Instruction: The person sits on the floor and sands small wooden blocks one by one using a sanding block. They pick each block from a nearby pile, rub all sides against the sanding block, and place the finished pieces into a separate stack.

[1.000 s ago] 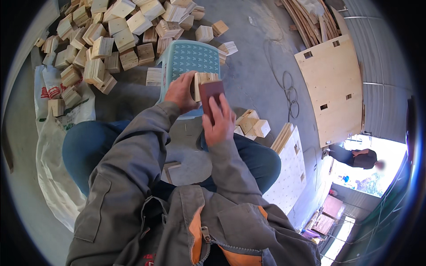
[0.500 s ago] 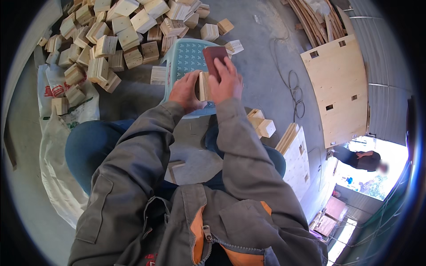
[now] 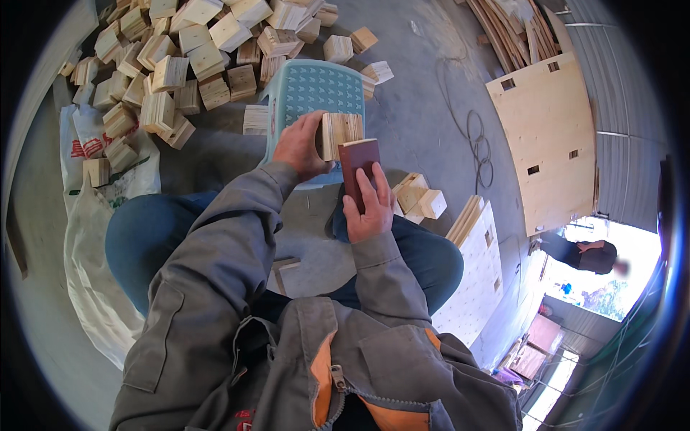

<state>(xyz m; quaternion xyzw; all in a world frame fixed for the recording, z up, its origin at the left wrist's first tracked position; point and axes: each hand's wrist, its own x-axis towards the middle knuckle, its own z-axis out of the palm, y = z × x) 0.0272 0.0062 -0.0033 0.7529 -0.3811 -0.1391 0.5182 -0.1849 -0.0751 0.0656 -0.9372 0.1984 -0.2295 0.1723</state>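
Observation:
My left hand (image 3: 299, 149) grips a layered plywood block (image 3: 341, 129) by its left side, steadying it over the near part of a light blue plastic stool (image 3: 307, 87). In my right hand (image 3: 370, 206) is a flat reddish-brown sanding block (image 3: 358, 162), its fingers pressed along the broad face and the thumb at the left edge. The sanding block's upper end lies at the plywood block's near right corner; whether the two touch, I cannot tell.
A large heap of plywood blocks (image 3: 208, 61) lies at far left, beside a white woven sack (image 3: 93, 237). A few blocks (image 3: 415, 196) sit by my right knee. Plywood sheets (image 3: 550, 144), a cable (image 3: 480, 147) and a standing person (image 3: 586, 255) are to the right.
My right hand has drawn the sanding block back toward me, from the plywood block's far side to its near right corner. My left hand keeps its hold on the plywood block.

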